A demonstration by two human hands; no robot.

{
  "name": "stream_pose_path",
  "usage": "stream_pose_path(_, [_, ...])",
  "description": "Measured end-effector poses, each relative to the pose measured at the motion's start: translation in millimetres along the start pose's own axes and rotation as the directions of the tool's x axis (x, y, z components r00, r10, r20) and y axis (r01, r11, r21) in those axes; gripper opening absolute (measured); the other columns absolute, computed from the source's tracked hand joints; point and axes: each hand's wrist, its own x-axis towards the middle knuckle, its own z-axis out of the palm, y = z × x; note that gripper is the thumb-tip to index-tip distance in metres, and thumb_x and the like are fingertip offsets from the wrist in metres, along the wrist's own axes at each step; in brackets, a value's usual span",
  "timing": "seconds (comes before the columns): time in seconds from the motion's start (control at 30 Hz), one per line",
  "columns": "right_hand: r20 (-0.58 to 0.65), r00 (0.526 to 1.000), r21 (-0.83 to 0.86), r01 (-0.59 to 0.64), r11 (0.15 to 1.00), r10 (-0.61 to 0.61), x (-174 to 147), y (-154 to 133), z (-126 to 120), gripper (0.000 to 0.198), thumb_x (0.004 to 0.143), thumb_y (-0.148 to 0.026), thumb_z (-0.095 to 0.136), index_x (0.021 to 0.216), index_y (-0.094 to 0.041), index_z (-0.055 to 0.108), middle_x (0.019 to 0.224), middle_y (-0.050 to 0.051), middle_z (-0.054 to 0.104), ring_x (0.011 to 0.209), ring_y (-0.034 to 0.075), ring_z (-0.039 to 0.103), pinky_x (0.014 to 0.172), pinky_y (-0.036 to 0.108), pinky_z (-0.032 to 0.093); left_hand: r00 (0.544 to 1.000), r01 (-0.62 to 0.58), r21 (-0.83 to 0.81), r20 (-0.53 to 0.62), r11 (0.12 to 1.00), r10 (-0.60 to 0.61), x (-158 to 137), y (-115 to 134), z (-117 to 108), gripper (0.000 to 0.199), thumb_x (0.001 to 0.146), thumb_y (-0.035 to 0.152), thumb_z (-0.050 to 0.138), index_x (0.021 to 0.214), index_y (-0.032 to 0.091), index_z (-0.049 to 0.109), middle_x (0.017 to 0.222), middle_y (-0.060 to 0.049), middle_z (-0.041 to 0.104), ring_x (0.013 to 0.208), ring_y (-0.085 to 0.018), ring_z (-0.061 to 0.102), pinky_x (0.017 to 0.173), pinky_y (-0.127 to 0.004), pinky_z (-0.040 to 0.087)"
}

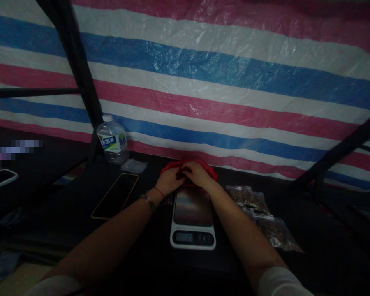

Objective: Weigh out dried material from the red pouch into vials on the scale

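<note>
Both hands meet at the far end of a kitchen scale [193, 211], over a crumpled red plastic bag [209, 167]. My left hand [170, 179] comes in from the left, its fingers drawn together and partly hidden. Bent fingers of my right hand [197, 173] close against the left fingertips. Whatever lies between them is too dark and small to name. The scale has a white body and a metal plate with nothing visible on its near part; its display is lit. Red plastic shows behind and on both sides of the hands.
Several clear zip bags of dark dried bits [276, 234] lie right of the scale. At left are a phone [115, 196], small clear bags [135, 166] and a large clear bottle [112, 142]. A striped tarp [203, 82] hangs behind the black table, between dark poles.
</note>
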Motion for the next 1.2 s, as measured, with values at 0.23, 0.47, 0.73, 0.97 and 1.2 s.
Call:
stream_pose_path(0.23, [0.049, 0.993, -0.214, -0.091, 0.973, 0.104, -1, 3, -11, 0.039, 0.081, 0.002, 0.041, 0.102, -0.013, 0.070, 0.108, 0.012, 0.069, 0.103, 0.019, 0.060, 0.095, 0.031, 0.043, 0.995, -0.042, 0.069, -0.087, 0.997, 0.048, -3, -1, -3, 0.040, 0.088, 0.030, 0.049, 0.126, 0.018, 0.055, 0.121, -0.009, 0.064, 0.110, -0.023, 0.060, 0.097, -0.034, 0.047])
stream_pose_path(0.47, [0.361, 0.933, -0.159, 0.055, 0.986, 0.006, 3, 4, 11, 0.027, 0.081, -0.007, 0.055, 0.101, -0.014, 0.071, 0.105, 0.010, 0.071, 0.096, 0.019, 0.065, 0.089, 0.029, 0.047, 0.988, -0.014, 0.111, -0.151, 0.994, 0.031, 1, -8, -2, 0.037, 0.094, 0.026, 0.038, 0.126, 0.013, 0.050, 0.124, -0.013, 0.059, 0.118, -0.023, 0.054, 0.103, -0.036, 0.043])
stream_pose_path(0.73, [0.458, 0.889, -0.254, 0.125, 0.959, 0.005, 17, 4, 21, 0.022, 0.082, -0.010, 0.057, 0.097, -0.014, 0.072, 0.101, 0.010, 0.072, 0.089, 0.017, 0.066, 0.083, 0.026, 0.047, 0.994, 0.061, 0.186, -0.098, 0.981, -0.043, 2, -12, -1, 0.036, 0.093, 0.023, 0.039, 0.126, 0.011, 0.047, 0.123, -0.017, 0.057, 0.115, -0.025, 0.055, 0.096, -0.037, 0.046])
stream_pose_path(0.97, [0.453, 0.867, -0.449, 0.020, 0.893, 0.208, 2, 10, -8, 0.026, 0.084, -0.010, 0.052, 0.098, -0.014, 0.073, 0.104, 0.012, 0.071, 0.091, 0.019, 0.065, 0.078, 0.024, 0.046, 0.995, 0.086, 0.217, -0.072, 0.972, -0.072, -1, -6, -1, 0.036, 0.092, 0.019, 0.038, 0.125, 0.010, 0.046, 0.120, -0.019, 0.056, 0.109, -0.026, 0.058, 0.090, -0.036, 0.049])
stream_pose_path(1.2, [0.419, 0.824, -0.473, -0.161, 0.866, 0.382, -3, 5, -13, 0.031, 0.082, -0.022, 0.059, 0.111, -0.016, 0.068, 0.106, 0.011, 0.071, 0.088, 0.021, 0.067, 0.069, 0.024, 0.046, 0.997, -0.053, 0.139, -0.054, 0.989, 0.061, -2, -3, 2, 0.041, 0.092, 0.021, 0.040, 0.132, 0.012, 0.044, 0.125, -0.015, 0.055, 0.114, -0.024, 0.056, 0.096, -0.036, 0.048])
